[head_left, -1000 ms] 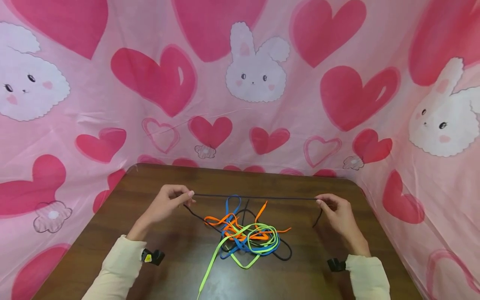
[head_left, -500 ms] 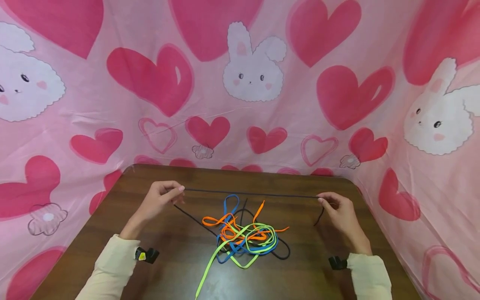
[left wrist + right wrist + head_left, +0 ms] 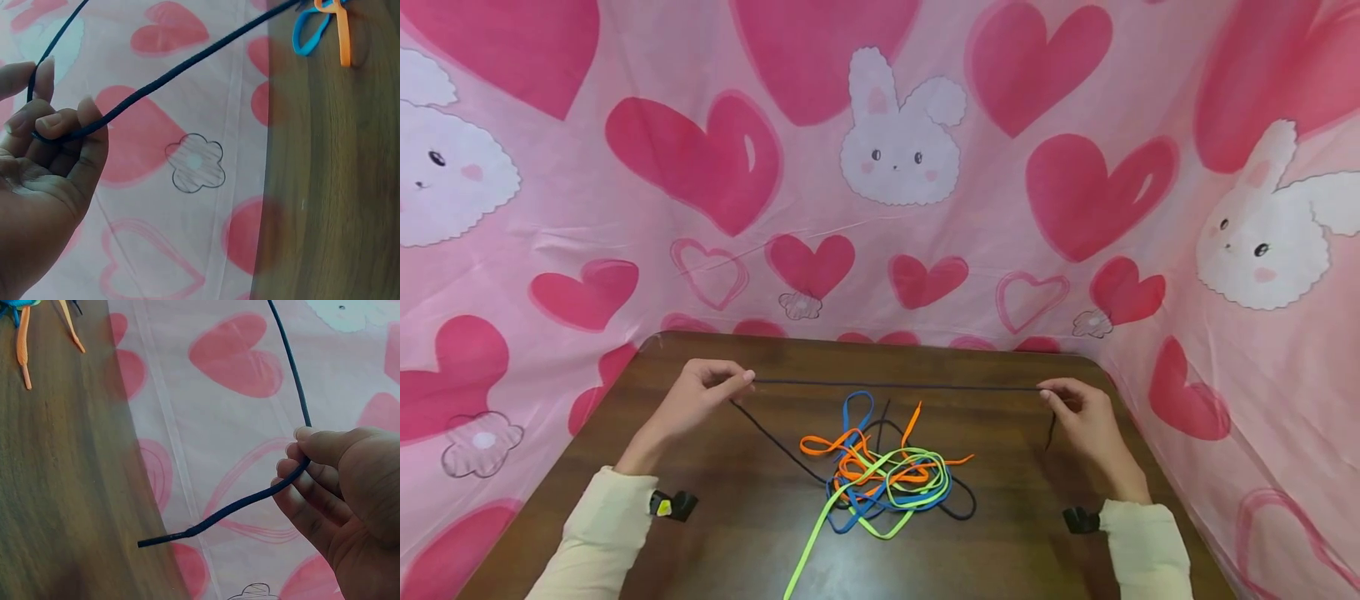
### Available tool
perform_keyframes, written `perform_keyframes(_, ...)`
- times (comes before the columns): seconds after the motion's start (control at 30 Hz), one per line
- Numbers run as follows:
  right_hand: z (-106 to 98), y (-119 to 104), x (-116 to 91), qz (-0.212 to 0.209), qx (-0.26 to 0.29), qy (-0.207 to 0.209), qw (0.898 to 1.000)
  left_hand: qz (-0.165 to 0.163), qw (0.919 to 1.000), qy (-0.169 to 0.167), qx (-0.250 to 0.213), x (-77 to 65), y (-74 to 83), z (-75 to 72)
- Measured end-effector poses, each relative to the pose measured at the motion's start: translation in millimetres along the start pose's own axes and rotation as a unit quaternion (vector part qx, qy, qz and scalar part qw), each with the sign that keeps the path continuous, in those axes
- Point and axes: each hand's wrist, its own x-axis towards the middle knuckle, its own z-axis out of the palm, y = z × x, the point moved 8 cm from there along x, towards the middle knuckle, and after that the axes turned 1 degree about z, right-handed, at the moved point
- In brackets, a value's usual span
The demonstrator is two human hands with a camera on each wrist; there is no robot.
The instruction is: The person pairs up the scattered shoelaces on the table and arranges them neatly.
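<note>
A black shoelace [image 3: 895, 385] is stretched nearly straight between both hands, above the far part of the table. My left hand [image 3: 703, 396] pinches it between thumb and fingers; from there the lace slants down into a tangle. In the left wrist view it also passes over the curled fingers [image 3: 59, 125]. Near its tipped end [image 3: 162, 540], which hangs loose, my right hand [image 3: 1086, 417] pinches the lace. Between the hands, on the table, lies the tangle: an orange lace [image 3: 820, 445], a neon green lace [image 3: 811, 542], a blue lace [image 3: 859, 398] and more black lace [image 3: 973, 504].
The brown wooden table [image 3: 1000, 550] has rounded far corners. A pink cloth [image 3: 820, 217] with hearts and rabbits hangs behind and beside it. Dark wrist cameras [image 3: 673, 505] sit at both sleeve cuffs.
My left hand has moved left, widening the span of black lace between the hands. The part running into the tangle has been drawn out longer. My right hand keeps its pinch near the end.
</note>
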Motion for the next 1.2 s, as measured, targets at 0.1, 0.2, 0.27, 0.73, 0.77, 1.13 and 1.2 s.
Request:
perform_keyframes(0.1,-2.9,-0.3,2.6,-0.013,-0.004,0.004,1.000,-0.001,0.9998,-0.009,0.019,0.1,-1.8,-2.9)
perform_keyframes(0.2,-6.2,-0.8,4.4,-0.025,-0.011,0.011,1.000,-0.008,0.9995,-0.011,0.028,-0.1,-3.3,-5.9)
perform_keyframes(0.27,-8.9,-1.5,5.1,-0.030,-0.015,0.016,0.999,-0.012,0.9994,-0.010,0.032,-0.8,-3.9,-8.6)
perform_keyframes(0.73,-28.4,1.9,8.7,-0.028,-0.037,0.030,0.998,0.006,0.9957,0.004,0.092,-7.5,-6.8,-30.8)
perform_keyframes(0.77,-29.2,3.0,8.6,-0.028,-0.037,0.033,0.998,0.009,0.9954,0.006,0.095,-7.7,-6.7,-31.9)
perform_keyframes(1.13,-32.7,15.1,8.2,-0.027,-0.035,0.040,0.998,0.019,0.9931,0.003,0.116,-10.9,-12.4,-40.6)
perform_keyframes(1.2,-34.0,16.4,7.9,-0.030,-0.032,0.041,0.998,0.015,0.9931,-0.001,0.116,-11.3,-15.3,-42.1)
